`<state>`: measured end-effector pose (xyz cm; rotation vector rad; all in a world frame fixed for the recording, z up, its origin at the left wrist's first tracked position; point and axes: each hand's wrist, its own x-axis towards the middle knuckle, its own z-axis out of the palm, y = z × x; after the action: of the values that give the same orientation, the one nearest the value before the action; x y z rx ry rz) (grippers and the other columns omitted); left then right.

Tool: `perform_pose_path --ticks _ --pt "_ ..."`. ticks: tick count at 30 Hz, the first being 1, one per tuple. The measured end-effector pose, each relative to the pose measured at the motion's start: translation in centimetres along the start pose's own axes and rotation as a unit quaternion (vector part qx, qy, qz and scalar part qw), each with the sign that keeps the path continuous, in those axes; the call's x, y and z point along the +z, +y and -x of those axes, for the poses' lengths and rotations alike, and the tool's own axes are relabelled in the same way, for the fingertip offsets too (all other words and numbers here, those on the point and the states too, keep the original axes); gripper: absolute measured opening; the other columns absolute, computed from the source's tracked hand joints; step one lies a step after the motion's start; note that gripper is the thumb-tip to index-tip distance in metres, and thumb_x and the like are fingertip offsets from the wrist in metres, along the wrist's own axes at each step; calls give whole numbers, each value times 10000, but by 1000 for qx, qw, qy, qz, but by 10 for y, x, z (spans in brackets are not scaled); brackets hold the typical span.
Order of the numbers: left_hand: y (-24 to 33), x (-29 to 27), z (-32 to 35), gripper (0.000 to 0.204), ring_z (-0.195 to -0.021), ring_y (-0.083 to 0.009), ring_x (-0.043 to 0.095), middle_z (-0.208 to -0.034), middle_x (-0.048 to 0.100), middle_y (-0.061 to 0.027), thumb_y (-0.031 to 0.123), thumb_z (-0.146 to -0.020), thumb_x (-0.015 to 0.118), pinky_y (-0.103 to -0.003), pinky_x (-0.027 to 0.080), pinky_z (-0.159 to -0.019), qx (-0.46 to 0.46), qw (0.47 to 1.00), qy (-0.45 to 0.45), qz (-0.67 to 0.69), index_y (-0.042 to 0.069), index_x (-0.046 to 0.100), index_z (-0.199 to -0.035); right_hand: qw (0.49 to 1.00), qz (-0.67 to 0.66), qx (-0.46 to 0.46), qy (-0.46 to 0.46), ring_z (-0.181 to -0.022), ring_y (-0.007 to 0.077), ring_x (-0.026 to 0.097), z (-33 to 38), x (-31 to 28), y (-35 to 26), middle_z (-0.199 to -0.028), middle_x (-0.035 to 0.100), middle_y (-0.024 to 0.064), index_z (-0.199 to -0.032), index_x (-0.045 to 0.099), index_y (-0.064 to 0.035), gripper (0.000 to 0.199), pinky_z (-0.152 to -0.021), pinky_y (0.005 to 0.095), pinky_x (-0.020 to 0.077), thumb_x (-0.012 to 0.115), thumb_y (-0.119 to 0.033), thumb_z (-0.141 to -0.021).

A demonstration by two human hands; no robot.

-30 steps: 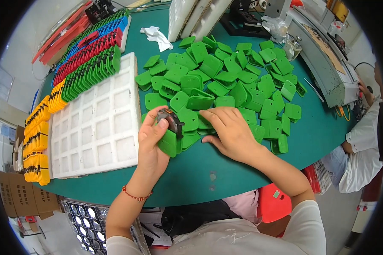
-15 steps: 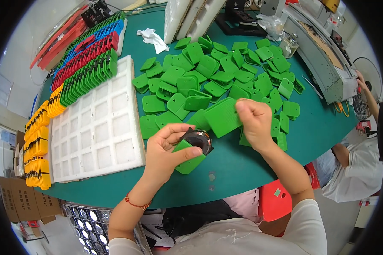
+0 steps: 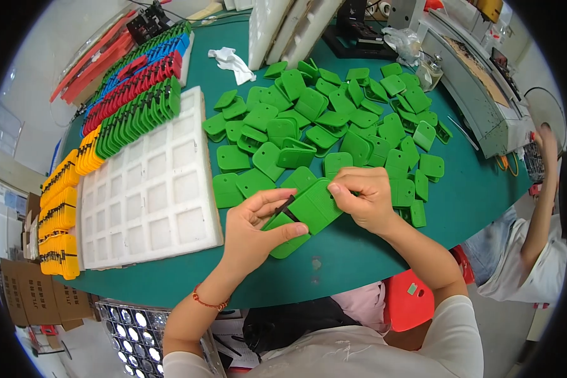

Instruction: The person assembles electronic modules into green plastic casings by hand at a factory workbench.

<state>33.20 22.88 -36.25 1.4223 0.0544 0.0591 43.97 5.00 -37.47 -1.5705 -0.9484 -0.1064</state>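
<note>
Closest to us, under the edge of the worktop [image 3: 258,280], we see a black cloth [image 3: 290,324], a red stool [image 3: 403,305] and, toward the left, a rack of shiny round discs [image 3: 142,337].

Above the worktop's near edge, our left hand [image 3: 249,230] grasps a green cover [image 3: 290,247] with a dark part [image 3: 291,211] against it, thumb pressed on the front. Our right hand [image 3: 366,196] pinches the upper right corner of a second green panel [image 3: 317,205], which overlaps the dark part; we cannot tell whether the two green pieces are joined.

Left of these lies a white gridded tray [image 3: 154,189], with a row of yellow pieces [image 3: 58,220] along its left side. Just beyond our hands, loose green covers [image 3: 312,104] spread in a heap. Farther left run rows of green, red and blue pieces [image 3: 148,79].

Toward the back we find a crumpled white cloth [image 3: 232,64], upright white trays [image 3: 290,28], a black stand [image 3: 359,34] and a grey machine [image 3: 463,94]. A co-worker's arm [image 3: 542,189] is raised at far right.
</note>
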Motion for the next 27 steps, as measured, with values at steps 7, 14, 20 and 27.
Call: perform_pose_path --ticks 7,14,20,27 --pt "8 -9 6 473 -1016 -144 578 -1084 614 -82 12 -713 756 -273 443 -917 18 998 10 -63 -24 559 -1141 995 -65 42 -58 -593 123 521 1 6 3 -678 570 78 -812 623 40 189 -539 240 391 566 -135 -851" --pt "67 -58 -26 468 -707 -72 481 -913 583 -5 110 -677 770 -216 425 -647 159 922 183 -301 36 605 -1109 984 -175 4 -29 -787 140 551 21 21 -3 -1003 546 107 -1125 500 22 282 -696 253 439 482 -143 -897" --pt "89 -127 -126 519 -729 -271 561 -909 546 -134 135 -661 709 -374 471 -642 288 669 260 -633 44 554 -1148 992 -113 -48 -34 -725 146 554 22 26 -9 -995 547 114 -1079 513 3 293 -627 242 437 550 39 -791" --pt "59 -173 -202 376 -823 -338 536 -964 503 -166 93 -638 639 -418 452 -741 182 623 294 -701 29 566 -1001 994 -70 -76 -44 -721 174 565 22 23 -10 -993 538 122 -1104 506 -30 350 -590 265 450 544 47 -765"
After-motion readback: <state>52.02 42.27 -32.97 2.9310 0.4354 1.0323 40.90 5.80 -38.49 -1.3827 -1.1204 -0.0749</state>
